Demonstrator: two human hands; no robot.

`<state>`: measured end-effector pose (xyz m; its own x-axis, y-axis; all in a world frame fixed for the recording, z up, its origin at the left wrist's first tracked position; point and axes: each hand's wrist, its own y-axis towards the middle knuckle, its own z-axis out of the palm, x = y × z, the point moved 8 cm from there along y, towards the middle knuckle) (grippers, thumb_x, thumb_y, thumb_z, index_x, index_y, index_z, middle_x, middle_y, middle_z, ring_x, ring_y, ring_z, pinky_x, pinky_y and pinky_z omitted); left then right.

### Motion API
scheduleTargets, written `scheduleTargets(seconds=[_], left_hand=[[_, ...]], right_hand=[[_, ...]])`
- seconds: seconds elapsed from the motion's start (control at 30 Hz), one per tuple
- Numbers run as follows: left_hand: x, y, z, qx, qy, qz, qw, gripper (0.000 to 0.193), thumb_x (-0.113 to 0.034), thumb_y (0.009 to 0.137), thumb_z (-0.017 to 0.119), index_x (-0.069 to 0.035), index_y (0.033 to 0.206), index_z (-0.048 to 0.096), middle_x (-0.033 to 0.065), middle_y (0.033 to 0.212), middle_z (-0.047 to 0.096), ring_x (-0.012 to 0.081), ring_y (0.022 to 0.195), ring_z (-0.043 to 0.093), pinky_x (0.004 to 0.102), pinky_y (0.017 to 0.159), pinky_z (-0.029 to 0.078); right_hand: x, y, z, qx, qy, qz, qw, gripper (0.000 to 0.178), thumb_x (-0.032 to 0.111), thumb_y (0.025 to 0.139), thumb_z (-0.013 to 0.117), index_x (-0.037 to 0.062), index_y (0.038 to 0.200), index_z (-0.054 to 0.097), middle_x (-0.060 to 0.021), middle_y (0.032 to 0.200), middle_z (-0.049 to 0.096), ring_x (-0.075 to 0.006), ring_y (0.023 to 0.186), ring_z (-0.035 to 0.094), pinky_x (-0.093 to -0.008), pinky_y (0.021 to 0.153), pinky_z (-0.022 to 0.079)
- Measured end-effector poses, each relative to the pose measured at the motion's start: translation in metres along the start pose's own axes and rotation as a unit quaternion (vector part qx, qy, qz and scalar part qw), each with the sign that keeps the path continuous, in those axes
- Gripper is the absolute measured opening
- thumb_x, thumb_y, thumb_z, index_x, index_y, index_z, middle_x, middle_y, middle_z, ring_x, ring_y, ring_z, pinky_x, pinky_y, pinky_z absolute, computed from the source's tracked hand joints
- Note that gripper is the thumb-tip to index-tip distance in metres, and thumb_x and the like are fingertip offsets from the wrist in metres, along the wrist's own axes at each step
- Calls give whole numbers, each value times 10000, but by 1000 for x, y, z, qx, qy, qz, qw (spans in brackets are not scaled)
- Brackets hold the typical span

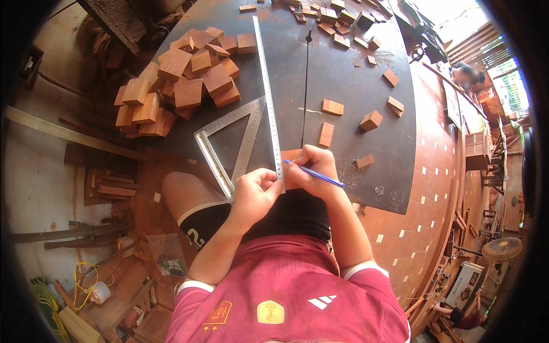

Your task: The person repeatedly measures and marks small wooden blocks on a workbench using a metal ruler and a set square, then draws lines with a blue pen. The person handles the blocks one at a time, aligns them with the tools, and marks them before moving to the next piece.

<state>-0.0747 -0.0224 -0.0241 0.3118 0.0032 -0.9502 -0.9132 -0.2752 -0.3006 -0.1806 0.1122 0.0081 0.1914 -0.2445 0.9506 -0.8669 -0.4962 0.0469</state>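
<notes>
My left hand (257, 193) pinches the near end of a long metal ruler (266, 86), which stretches away from me across the dark table. In my right hand (314, 171) is a blue pen (323, 178), its tip close to the ruler's edge. Under that hand lies a reddish wood block (291, 178), partly hidden by my fingers, right beside the ruler. A metal triangle square (247, 137) rests on the table just left of the ruler, its thick edge pointing toward my left wrist.
A heap of wood blocks (189, 74) covers the table's far left. Single blocks (332, 107) lie scattered to the right, with more offcuts (329, 16) at the far edge. A dark slot (305, 86) crosses the tabletop (366, 63). Another person (466, 75) is far off at right.
</notes>
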Motion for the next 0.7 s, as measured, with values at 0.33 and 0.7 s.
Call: scheduleTargets(seconds=[0.33, 0.7], left_hand=[[1, 0, 0, 2, -9, 2, 1000, 106, -73, 945, 745, 19, 991, 720, 25, 758, 722, 25, 589, 587, 196, 512, 445], [0, -4, 1, 2, -3, -4, 1000, 102, -72, 950, 742, 21, 984, 716, 27, 756, 720, 22, 593, 584, 196, 508, 432]], right_hand=[[1, 1, 1, 0, 6, -14, 1000, 233, 88, 803, 783, -19, 714, 596, -66, 639, 638, -57, 633, 566, -274, 539, 469], [5, -2, 2, 2, -5, -11, 1000, 249, 82, 810, 777, -20, 709, 574, -57, 633, 625, -47, 631, 550, -271, 530, 465]])
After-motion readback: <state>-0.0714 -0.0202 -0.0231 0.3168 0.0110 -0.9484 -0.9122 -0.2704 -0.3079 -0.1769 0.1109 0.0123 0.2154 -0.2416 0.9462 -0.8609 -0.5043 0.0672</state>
